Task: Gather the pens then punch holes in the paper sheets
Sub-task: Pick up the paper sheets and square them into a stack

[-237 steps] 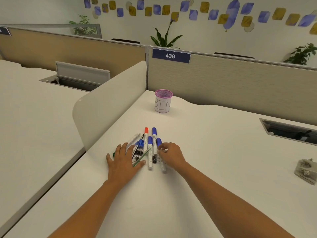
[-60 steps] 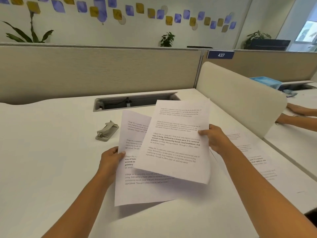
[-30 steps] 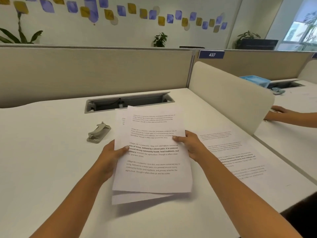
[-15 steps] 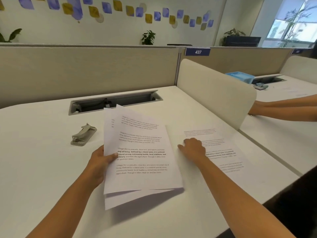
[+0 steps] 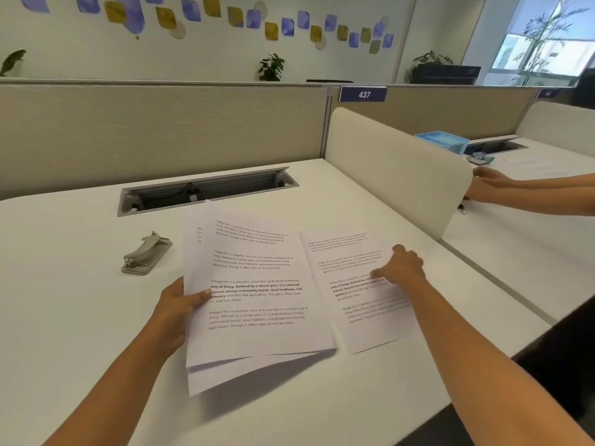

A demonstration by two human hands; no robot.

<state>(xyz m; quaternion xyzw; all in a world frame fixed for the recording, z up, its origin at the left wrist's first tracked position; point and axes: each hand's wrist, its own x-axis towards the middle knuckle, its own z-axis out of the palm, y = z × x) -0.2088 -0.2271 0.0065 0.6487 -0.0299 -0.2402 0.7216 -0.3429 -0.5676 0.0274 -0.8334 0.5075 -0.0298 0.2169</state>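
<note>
My left hand (image 5: 180, 309) grips a stack of printed paper sheets (image 5: 257, 304) by its left edge, thumb on top. The stack is raised off the white desk (image 5: 64, 317) and fans apart at its near edge. Just to its right, my right hand (image 5: 402, 265) holds a single printed sheet (image 5: 354, 313), thumb on the text. That sheet's near corner is lifted and casts a shadow. A grey hole punch (image 5: 146, 254) lies on the desk left of the stack, apart from both hands. No pens are in view.
An open cable slot (image 5: 206, 189) is sunk into the desk behind the papers. A rounded cream divider (image 5: 396, 169) bounds the desk on the right. Beyond it another person's hands (image 5: 492, 185) rest on the neighbouring desk, near a blue tray (image 5: 442, 140).
My right hand left the stack, reached to the sheet lying on the right and drew it leftward, lifting it. My left hand keeps the stack. The view swung right.
</note>
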